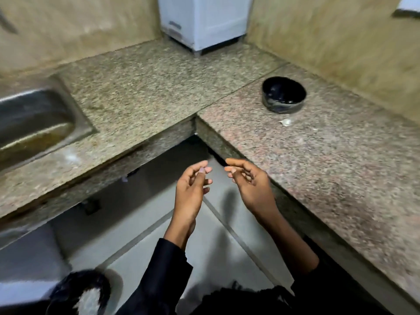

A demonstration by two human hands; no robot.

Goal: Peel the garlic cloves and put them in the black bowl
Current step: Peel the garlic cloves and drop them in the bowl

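A: Where are the hands seen?

B: Both are held over the floor, in front of the corner where the two runs of counter (318,160) meet. The left hand (193,185) and the right hand (247,180) are raised near each other, fingertips almost facing, yet kept apart.

A: Is anything gripped?

B: Nothing is plainly seen in either. The fingers of both are loosely curled, with the thumb brought close to the forefinger; whether a scrap of skin is pinched there cannot be told, since the picture is blurred.

A: And the bowl?

B: The bowl (284,94) is set upright on the right-hand counter, near the wall, well apart from the hands. A few pale bits are made out inside it, perhaps cloves.

A: Any garlic outside it?

B: One pale clove (286,122) is seen lying on the counter just in front of the bowl, not touching it.

A: What else is shown?

B: A steel sink (34,123) is sunk into the left counter, and a white appliance (204,21) is stood in the far corner.
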